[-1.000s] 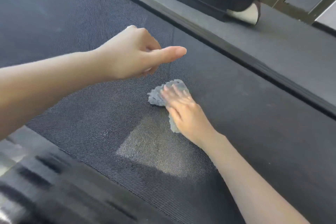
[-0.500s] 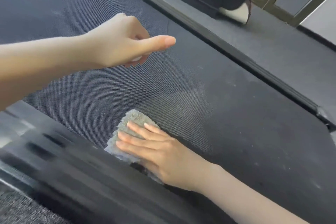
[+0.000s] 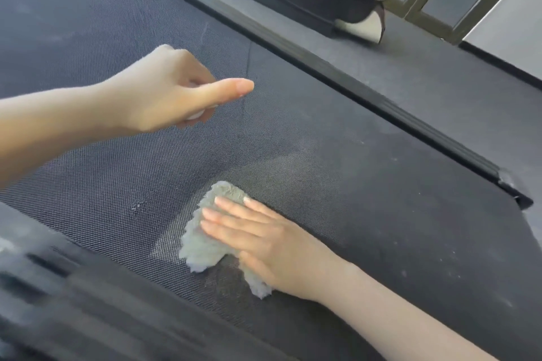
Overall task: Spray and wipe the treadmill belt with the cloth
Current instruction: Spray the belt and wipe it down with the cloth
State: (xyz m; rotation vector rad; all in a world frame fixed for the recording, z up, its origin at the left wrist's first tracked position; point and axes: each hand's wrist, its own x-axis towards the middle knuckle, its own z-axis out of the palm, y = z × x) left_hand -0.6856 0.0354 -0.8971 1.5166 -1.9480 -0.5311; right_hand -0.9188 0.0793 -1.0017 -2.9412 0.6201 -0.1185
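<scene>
A: Right hand [image 3: 272, 246]?
B: Fingers [image 3: 231, 214] straight, together, flat on grey cloth [image 3: 202, 246], pressing it to treadmill belt [image 3: 322, 155], near side.
A: Left hand [image 3: 164, 91]?
B: Fingers curled round a small white object [image 3: 195, 116], thumb out; hovers above belt, far-left of cloth.

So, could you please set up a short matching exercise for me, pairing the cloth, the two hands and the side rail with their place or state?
Things:
1. cloth
2. left hand
3. right hand
4. side rail

Place or state:
A. held over the treadmill belt, fingers curled round a white object
B. flat, fingers straight, pressing down
C. pale grey, crumpled, lying on the belt
D. dark strip along the belt's far edge

Pairs: 1-C, 2-A, 3-B, 4-D.
</scene>
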